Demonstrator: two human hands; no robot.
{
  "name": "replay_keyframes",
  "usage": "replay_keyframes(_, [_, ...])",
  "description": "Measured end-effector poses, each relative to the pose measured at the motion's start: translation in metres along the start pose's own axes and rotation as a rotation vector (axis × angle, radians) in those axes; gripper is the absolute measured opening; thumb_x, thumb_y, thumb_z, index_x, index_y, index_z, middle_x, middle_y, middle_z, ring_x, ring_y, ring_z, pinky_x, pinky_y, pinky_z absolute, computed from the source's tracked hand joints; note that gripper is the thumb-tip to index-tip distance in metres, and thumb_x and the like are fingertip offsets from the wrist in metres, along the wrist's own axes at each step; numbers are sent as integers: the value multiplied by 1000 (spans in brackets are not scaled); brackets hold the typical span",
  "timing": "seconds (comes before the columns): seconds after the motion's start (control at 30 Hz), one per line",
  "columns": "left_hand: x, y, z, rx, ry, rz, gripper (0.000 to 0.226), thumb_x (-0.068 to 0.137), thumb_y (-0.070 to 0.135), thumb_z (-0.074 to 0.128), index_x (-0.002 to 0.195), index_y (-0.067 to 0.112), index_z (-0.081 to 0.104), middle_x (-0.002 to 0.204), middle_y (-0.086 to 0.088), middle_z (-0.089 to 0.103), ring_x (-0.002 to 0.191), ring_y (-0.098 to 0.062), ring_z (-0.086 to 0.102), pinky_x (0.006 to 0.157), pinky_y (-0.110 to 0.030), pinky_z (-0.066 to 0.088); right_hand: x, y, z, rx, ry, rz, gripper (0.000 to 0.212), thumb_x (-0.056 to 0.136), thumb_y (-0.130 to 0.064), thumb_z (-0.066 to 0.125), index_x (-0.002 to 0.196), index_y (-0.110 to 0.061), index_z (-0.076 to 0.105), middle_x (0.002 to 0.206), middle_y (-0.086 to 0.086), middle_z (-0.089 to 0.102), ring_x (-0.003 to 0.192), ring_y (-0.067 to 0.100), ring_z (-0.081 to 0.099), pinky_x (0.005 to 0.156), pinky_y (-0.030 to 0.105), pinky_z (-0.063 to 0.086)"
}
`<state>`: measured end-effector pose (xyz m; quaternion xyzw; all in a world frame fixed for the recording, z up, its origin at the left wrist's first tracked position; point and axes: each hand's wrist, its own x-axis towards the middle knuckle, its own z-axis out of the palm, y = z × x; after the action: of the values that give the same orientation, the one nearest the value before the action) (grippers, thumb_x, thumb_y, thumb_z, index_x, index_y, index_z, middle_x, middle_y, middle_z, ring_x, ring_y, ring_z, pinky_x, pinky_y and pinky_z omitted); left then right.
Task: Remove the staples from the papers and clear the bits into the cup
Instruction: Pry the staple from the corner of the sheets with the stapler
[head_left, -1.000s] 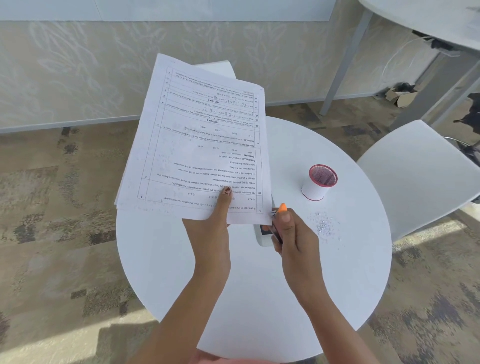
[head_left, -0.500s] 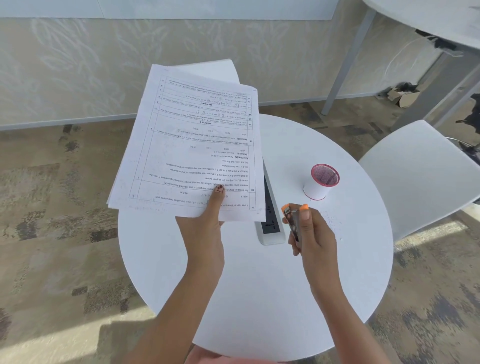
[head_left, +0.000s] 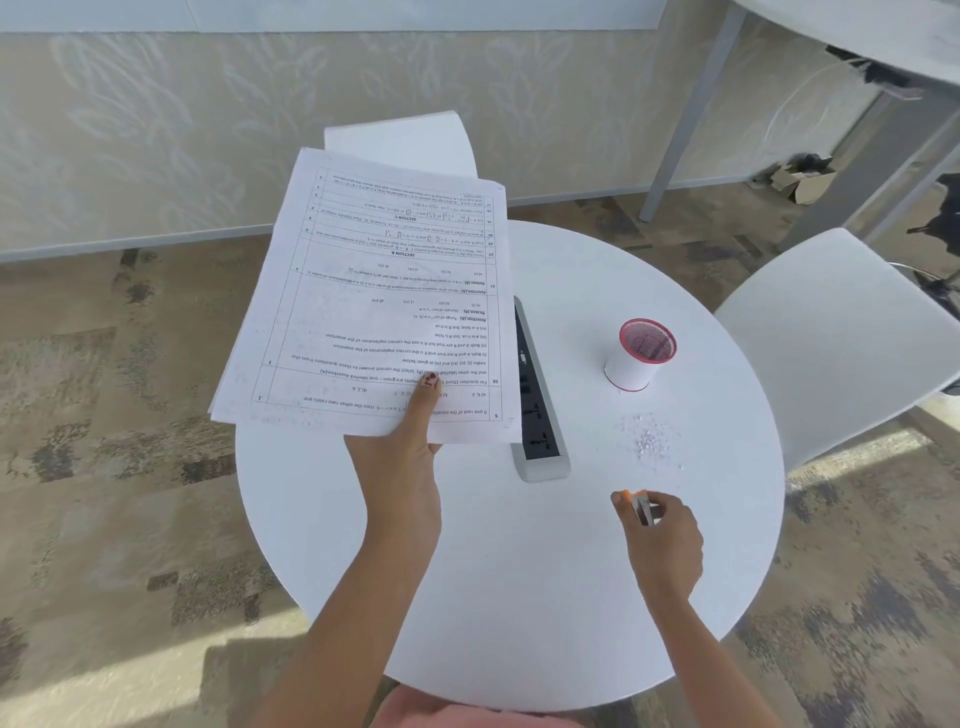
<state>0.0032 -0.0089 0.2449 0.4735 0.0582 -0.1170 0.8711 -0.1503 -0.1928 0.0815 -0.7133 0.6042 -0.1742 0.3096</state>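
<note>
My left hand (head_left: 400, 462) holds a stack of printed papers (head_left: 384, 296) by the near edge, thumb on top, lifted over the left side of the round white table (head_left: 519, 597). My right hand (head_left: 660, 535) grips a small grey staple remover (head_left: 644, 509) low over the table's right side. A scatter of tiny staple bits (head_left: 649, 439) lies on the table just beyond that hand. A white cup with a red rim (head_left: 641, 356) stands upright behind the bits.
A grey power strip (head_left: 537, 410) lies along the table's middle, partly under the papers. A white chair (head_left: 841, 332) stands to the right, another chair back (head_left: 405, 143) beyond the papers. Patterned carpet surrounds the table.
My right hand pulled the staple remover away from the papers' corner and moved right and toward me. The papers shifted slightly left and lower, uncovering the power strip.
</note>
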Motion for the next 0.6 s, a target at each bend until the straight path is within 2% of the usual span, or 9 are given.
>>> replay_keyframes(0.07, [0,1,-1,-5,7,-8,56,87,-1,68,132,30,54,118,11,70,110,-8,67,85,-32,56,2,14,6,-80,32,4,39,81,-43,69,104,-13,59,104,6,60,86,28,57,71,34,40])
replay_keyframes(0.17, [0,0,-1,-6,-6,-8,52,87,-2,67,126,31,57,115,11,71,108,-8,68,84,-32,55,3,29,13,-162,69,7,40,83,-37,68,107,-7,56,106,13,58,83,34,59,65,33,39])
replay_keyframes(0.23, [0,0,0,2,-9,-12,49,87,-2,67,120,34,59,109,14,72,105,-6,68,83,-32,55,3,36,18,-204,85,13,39,85,-33,68,107,-4,55,106,17,57,86,38,60,62,34,39])
replay_keyframes(0.4, [-3,0,1,11,-5,-19,50,87,0,68,122,34,59,111,14,72,106,-6,68,87,-35,54,6,44,23,-290,92,47,37,88,-26,64,108,4,53,105,24,53,91,42,57,60,36,38])
replay_keyframes(0.5, [-4,0,0,12,5,-19,49,87,0,68,118,36,59,114,12,71,107,-7,68,87,-34,53,10,46,27,-316,86,43,38,88,-25,63,106,7,53,103,25,54,91,43,56,60,39,43])
replay_keyframes(0.6, [-4,1,-1,6,4,-26,52,87,-1,68,123,34,57,117,10,70,108,-7,68,88,-35,53,11,48,29,-337,91,55,41,87,-25,65,105,9,53,102,27,55,92,43,55,66,45,48])
